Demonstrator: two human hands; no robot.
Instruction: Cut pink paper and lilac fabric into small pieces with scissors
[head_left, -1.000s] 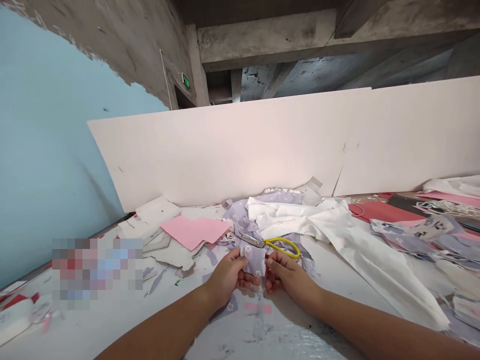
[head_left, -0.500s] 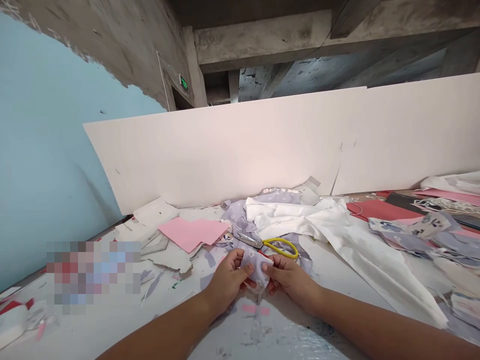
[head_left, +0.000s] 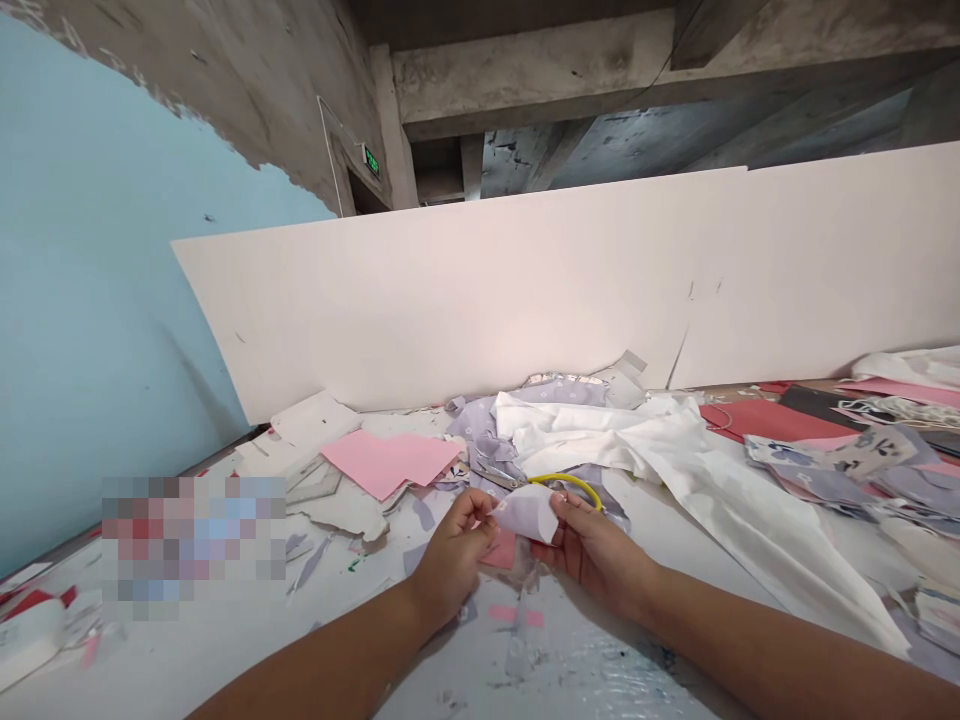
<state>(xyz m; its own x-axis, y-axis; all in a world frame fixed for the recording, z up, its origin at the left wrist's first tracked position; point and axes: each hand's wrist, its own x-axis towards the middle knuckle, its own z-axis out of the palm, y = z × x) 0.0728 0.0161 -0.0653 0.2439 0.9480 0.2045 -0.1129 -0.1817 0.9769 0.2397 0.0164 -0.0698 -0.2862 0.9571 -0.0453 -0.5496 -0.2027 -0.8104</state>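
A small piece of lavender floral fabric [head_left: 525, 512] is stretched, curved, between my two hands above the table. My left hand [head_left: 459, 545] is closed, pinching its left end between thumb and fingers. At the other end, my right hand [head_left: 592, 548] grips the fabric's right edge, thumb on top. Just behind the hands lie scissors with yellow handles [head_left: 568, 483], partly covered by the fabric. A pinkish-red patch [head_left: 501, 550] shows beneath the fabric; whether it is joined to it I cannot tell.
Pink sheet [head_left: 394, 460] and grey board scraps [head_left: 341, 510] lie to the left. White cloth [head_left: 675, 450] runs across the right side. Fabric pieces [head_left: 847, 460] and a red sheet [head_left: 772, 418] are farther right. A tall white panel [head_left: 487, 300] stands behind the table.
The fabric has turned from hanging flat and upright to a curved, sideways shape. My right hand has rolled its palm more into view, and the fabric now hides part of the scissors.
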